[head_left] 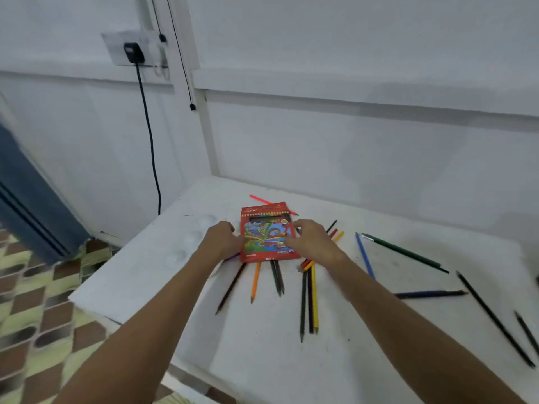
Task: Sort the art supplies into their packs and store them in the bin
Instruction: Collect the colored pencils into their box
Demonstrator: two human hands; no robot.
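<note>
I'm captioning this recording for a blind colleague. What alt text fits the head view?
Both hands reach for a red colored-pencil pack lying on a white table: the left hand at its left edge, the right hand on its right side. Loose colored pencils lie scattered around it, among them an orange pencil and a blue pencil.
</note>
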